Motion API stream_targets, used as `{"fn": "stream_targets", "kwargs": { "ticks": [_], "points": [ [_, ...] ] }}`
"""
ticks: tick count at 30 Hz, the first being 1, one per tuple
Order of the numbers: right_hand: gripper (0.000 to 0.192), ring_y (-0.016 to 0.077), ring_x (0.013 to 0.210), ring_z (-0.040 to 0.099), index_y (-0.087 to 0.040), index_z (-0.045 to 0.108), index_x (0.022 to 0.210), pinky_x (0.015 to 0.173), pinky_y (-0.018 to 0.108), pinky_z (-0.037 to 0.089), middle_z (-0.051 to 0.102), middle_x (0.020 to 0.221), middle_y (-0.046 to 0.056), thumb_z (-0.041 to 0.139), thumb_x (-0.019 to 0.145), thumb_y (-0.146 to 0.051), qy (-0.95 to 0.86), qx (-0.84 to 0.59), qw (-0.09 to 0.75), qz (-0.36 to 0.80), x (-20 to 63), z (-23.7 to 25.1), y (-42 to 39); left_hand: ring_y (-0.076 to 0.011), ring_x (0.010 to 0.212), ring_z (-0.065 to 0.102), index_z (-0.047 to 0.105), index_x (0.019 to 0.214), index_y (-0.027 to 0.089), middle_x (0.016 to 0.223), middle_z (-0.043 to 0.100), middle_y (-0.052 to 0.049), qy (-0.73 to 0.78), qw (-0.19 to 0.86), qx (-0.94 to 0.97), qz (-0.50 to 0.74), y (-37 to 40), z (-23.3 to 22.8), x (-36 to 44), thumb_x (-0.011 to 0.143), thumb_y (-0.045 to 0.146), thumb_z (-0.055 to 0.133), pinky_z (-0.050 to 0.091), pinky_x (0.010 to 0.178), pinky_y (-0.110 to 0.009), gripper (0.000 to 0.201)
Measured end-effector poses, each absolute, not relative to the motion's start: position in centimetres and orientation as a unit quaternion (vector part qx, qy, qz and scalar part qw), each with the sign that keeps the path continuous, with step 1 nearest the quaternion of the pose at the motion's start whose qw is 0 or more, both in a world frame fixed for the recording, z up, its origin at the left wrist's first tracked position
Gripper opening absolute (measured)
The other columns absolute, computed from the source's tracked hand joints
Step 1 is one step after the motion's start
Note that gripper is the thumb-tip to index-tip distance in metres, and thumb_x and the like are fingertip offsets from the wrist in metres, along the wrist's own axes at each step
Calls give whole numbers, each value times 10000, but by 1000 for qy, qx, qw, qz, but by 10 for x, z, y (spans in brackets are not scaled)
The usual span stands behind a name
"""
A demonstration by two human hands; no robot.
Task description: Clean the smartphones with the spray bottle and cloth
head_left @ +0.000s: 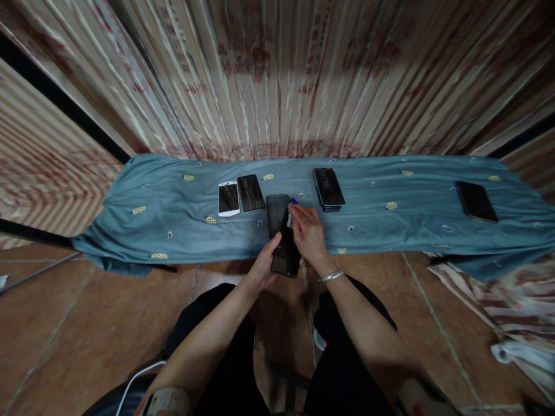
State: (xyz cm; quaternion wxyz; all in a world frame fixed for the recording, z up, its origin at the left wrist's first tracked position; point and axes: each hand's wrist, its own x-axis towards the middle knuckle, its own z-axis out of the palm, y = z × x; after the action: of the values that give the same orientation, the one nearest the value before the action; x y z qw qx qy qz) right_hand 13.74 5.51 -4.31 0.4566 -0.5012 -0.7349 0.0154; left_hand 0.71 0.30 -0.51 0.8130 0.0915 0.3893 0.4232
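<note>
- Held phone [287,251]: smooth, glossy, glass-like face.
- White phone [229,199], left: smooth, plastic-looking border around a shiny screen.
- Phone stack [329,188], right of middle: glossy, streaked top.
- Table cover [368,228]: matt, wrinkled cloth.
- Far curtain [277,81]: pleated cloth with a faint sheen.
- Bracelet [331,277]: polished, bright metal.
- Near trousers [338,358]: dull, matt cloth.

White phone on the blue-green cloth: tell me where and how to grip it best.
Take the white phone by its left long edge, probably best coming from the left: it lies flat, screen up, with that edge free, while the black phone crowds its right. The left hand is nearer, but is holding a dark phone.
</note>
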Motion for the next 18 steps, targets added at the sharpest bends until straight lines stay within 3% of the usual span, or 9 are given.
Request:
{"fn": "stream_targets", "kwargs": {
  "ticks": [7, 13, 18],
  "points": [
    [374, 255, 1108, 618, -172, 671, 1248, 981, 461, 533, 701, 1229, 123, 400, 990, -155, -749, -492, 444, 3, 139, -40, 54, -220, 846, 751, 678, 1155, 104, 904, 777, -109, 406, 809, 103, 412, 4, -6, 11, 1019, 284, 406, 614, 825, -392, 353],
    [382, 263, 1130, 591, -157, 689, 1197, 1015, 451, 510, 691, 1222, 124, 411, 945, -87, -780, -483, 397, -7, 141, -34, 50, -222, 877, 744, 636, 1282, 168, 983, 773, -102, 380, 817, 116, 418, 5, -5, 12, 1031, 464, 299, 603, 825, -387, 514],
    [358, 264, 1136, 584, -146, 694, 1173, 1029, 451, 502, 685, 1229, 132, 420, 948, -91, -787, -473, 396, -3, 138, -30, 45, -233, 939, 734, 606, 1339, 181, 1013, 770, -96, 383, 812, 116, 424, 6, -2, 10, 1030, 489, 264, 583, 857, -381, 554]
  ]
}}
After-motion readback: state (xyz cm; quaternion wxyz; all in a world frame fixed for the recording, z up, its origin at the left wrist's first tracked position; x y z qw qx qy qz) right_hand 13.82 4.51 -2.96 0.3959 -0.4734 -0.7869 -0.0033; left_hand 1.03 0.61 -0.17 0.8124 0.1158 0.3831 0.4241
